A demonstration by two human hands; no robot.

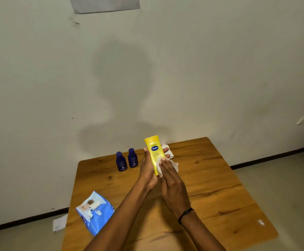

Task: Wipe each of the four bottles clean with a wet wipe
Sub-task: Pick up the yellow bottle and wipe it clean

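I see the left hand [148,171] wrapped around the lower half of the yellow Vaseline lotion bottle [154,151], its fingers [166,150] curled round the back and showing at the bottle's right edge, thumb on the left edge. The bottle is lifted above the tabletop [211,187], a little right of the frame's centre, tilted slightly left with its cap end uppermost. The right hand [173,189] has its fingers pressed flat against the bottle's lower front, pinning a white wet wipe [167,165] between fingertips and plastic; the wipe spills out to the right of them. A dark band [185,213] circles the right wrist. Just behind the bottle lies something white [168,151], too hidden for me to identify. Left of the hands, two dark blue bottles [127,161] stand upright side by side near the tabletop's far edge. At the lower left, a blue wet wipe pack [95,211] rests at the tabletop's edge, with a scrap of paper [59,223] on the floor beside it.
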